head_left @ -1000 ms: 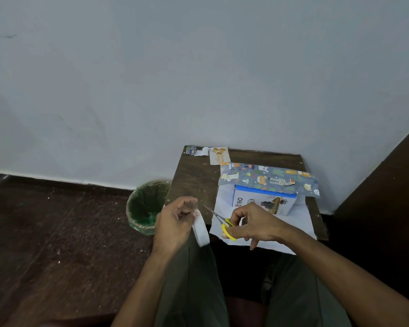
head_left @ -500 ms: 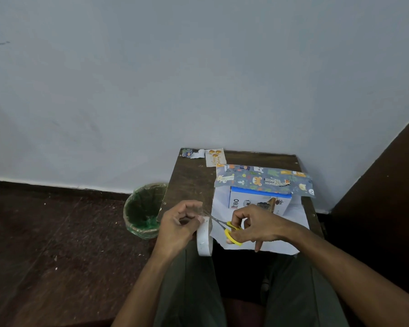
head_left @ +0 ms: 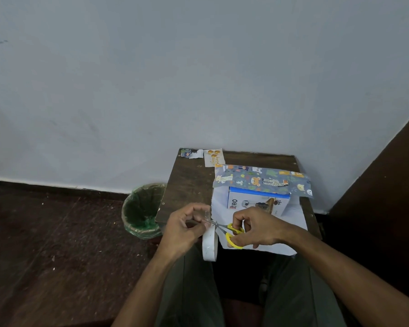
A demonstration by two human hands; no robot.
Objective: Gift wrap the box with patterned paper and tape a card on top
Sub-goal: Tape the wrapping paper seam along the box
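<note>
The left hand [head_left: 183, 228] pinched a clear strip pulled from the white tape roll [head_left: 210, 246] hanging beneath it, while the right hand [head_left: 257, 226] gripped yellow-handled metal scissors [head_left: 229, 232], blades at the strip. Just beyond the hands, the blue-and-white cardboard box [head_left: 257, 202] sat on glossy animal-patterned paper [head_left: 262, 180] on the dark wooden counter [head_left: 189, 185]; left of them, a round green-lined bin [head_left: 143, 210] stood on the floor.

Dim, flat light, no hard shadows or glare. Wall [head_left: 198, 79] evenly grey; floor [head_left: 45, 244] left of my desk [head_left: 189, 185] murky. Slight softness, wide-angle bending at edges.
</note>
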